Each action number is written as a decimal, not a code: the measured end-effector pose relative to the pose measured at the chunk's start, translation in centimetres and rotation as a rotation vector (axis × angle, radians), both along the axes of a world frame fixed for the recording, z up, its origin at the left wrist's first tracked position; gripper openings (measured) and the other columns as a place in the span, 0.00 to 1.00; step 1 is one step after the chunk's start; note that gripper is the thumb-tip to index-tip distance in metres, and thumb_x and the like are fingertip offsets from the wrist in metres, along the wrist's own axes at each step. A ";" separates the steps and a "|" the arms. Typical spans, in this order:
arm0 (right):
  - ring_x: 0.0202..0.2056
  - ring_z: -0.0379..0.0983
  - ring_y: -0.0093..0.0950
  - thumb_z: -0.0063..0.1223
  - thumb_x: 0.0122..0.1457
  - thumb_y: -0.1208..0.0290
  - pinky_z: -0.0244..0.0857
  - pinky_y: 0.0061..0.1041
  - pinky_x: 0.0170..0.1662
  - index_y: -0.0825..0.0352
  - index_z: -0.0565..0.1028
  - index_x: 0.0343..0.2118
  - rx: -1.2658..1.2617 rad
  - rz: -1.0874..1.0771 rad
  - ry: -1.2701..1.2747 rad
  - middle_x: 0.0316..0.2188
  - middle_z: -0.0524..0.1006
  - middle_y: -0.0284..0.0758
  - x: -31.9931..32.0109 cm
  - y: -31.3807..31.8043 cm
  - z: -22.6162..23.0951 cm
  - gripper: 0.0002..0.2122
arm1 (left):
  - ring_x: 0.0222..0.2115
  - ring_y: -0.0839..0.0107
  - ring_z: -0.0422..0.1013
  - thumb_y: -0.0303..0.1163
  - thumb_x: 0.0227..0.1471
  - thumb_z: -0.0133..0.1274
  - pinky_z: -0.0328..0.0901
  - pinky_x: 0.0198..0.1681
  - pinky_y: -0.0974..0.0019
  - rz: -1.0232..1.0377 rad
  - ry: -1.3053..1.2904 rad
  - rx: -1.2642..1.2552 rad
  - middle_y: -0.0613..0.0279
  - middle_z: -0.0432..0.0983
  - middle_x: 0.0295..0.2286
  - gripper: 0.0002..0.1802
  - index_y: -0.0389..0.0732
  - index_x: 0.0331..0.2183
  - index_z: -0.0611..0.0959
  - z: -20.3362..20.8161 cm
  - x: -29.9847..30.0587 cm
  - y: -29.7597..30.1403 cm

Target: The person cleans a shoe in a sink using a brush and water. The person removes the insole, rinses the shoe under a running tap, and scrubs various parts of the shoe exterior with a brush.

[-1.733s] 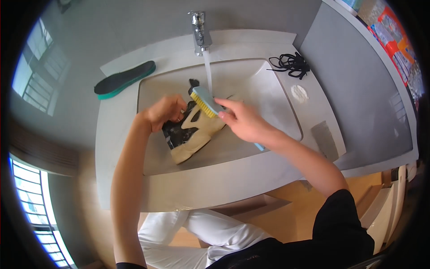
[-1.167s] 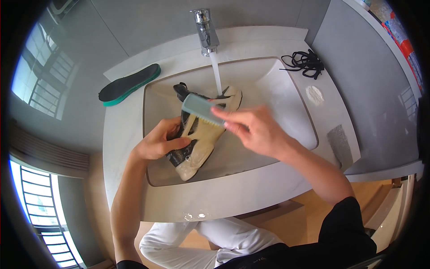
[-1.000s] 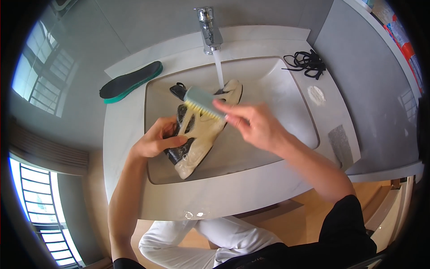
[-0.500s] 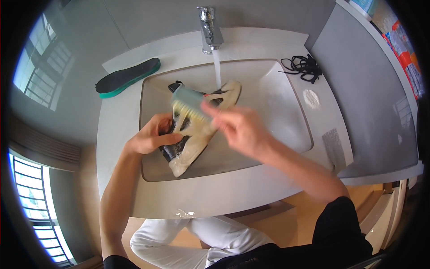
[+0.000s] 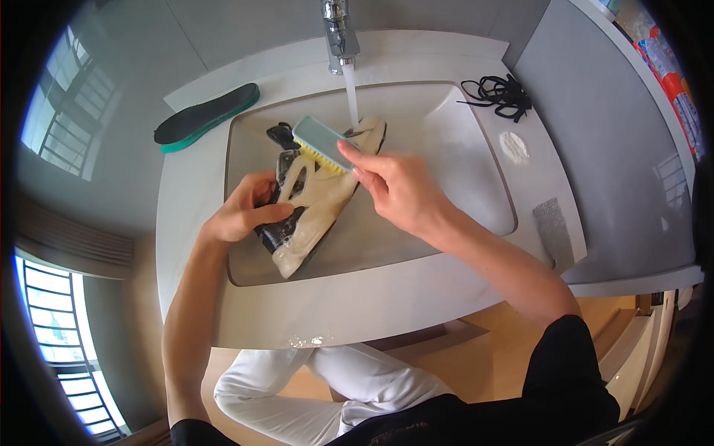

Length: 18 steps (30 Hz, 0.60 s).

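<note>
A wet black and cream sneaker (image 5: 316, 199) lies tilted on its side in the sink (image 5: 446, 186), its toe close to the running water. My left hand (image 5: 251, 210) grips it around the heel end, thumb over the near side and fingers partly hidden behind the shoe. In my right hand (image 5: 398, 186) is a scrubbing brush (image 5: 321, 140) with a pale blue-green back and yellow bristles. Its bristles rest against the upper middle of the sneaker. Suds cling to the black heel part.
Water streams from a chrome faucet (image 5: 341, 41) at the back. A black and green insole (image 5: 207, 117) lies on the left counter, and black shoelaces (image 5: 500, 97) are bunched at the back right. A white powdery patch (image 5: 514, 147) and a grey textured patch (image 5: 554, 230) mark the right counter.
The brush has shifted over the sneaker and now shows sharply instead of blurred. My left hand still holds the heel end. The whole view has moved slightly, with the sink appearing higher.
</note>
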State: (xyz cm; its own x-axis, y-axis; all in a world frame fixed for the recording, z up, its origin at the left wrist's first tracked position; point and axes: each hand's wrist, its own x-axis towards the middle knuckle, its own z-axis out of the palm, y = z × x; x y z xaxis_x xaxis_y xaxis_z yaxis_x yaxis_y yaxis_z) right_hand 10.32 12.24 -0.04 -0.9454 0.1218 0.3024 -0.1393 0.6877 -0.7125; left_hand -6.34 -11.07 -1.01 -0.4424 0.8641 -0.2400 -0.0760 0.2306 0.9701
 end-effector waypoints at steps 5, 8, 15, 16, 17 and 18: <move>0.23 0.77 0.38 0.56 0.57 0.82 0.70 0.35 0.28 0.58 0.78 0.55 0.013 0.024 0.119 0.27 0.79 0.46 -0.4 0.4 -0.8 0.21 | 0.39 0.76 0.74 0.23 0.51 0.61 0.68 0.44 0.72 -0.076 0.012 0.024 0.60 0.80 0.38 0.23 0.28 0.49 0.76 1.0 -0.1 0.2; 0.21 0.75 0.38 0.54 0.58 0.82 0.66 0.36 0.26 0.59 0.79 0.51 -0.079 0.059 0.111 0.23 0.78 0.46 0.2 -0.9 -0.6 0.19 | 0.39 0.77 0.75 0.23 0.51 0.60 0.68 0.44 0.72 -0.022 0.079 0.034 0.61 0.81 0.38 0.22 0.29 0.49 0.77 0.2 -0.4 -0.1; 0.20 0.72 0.20 0.55 0.63 0.79 0.67 0.25 0.25 0.57 0.74 0.60 -0.043 0.097 0.271 0.22 0.79 0.44 -0.2 -0.9 -2.2 0.22 | 0.37 0.76 0.75 0.26 0.52 0.61 0.68 0.41 0.72 0.019 0.075 0.031 0.61 0.80 0.37 0.21 0.29 0.47 0.77 0.6 -0.1 0.9; 0.20 0.72 0.21 0.55 0.63 0.79 0.66 0.25 0.25 0.57 0.74 0.60 -0.027 0.049 0.127 0.22 0.79 0.44 -0.9 0.0 -1.5 0.22 | 0.37 0.76 0.75 0.26 0.52 0.61 0.68 0.40 0.72 0.019 0.043 0.042 0.60 0.80 0.37 0.21 0.29 0.47 0.77 0.5 0.4 0.5; 0.20 0.71 0.22 0.56 0.62 0.79 0.66 0.25 0.25 0.56 0.74 0.60 0.011 -0.002 0.003 0.21 0.79 0.43 -1.4 0.6 -0.6 0.22 | 0.37 0.76 0.75 0.26 0.52 0.60 0.68 0.40 0.72 0.013 0.031 0.074 0.60 0.80 0.37 0.20 0.29 0.46 0.77 0.8 0.4 0.6; 0.19 0.70 0.23 0.57 0.62 0.79 0.66 0.25 0.26 0.56 0.74 0.60 -0.063 -0.026 -0.051 0.20 0.76 0.45 -0.6 -0.2 -0.5 0.23 | 0.36 0.76 0.75 0.26 0.52 0.60 0.68 0.40 0.72 0.008 0.009 0.041 0.60 0.80 0.36 0.19 0.28 0.45 0.77 1.0 0.7 0.7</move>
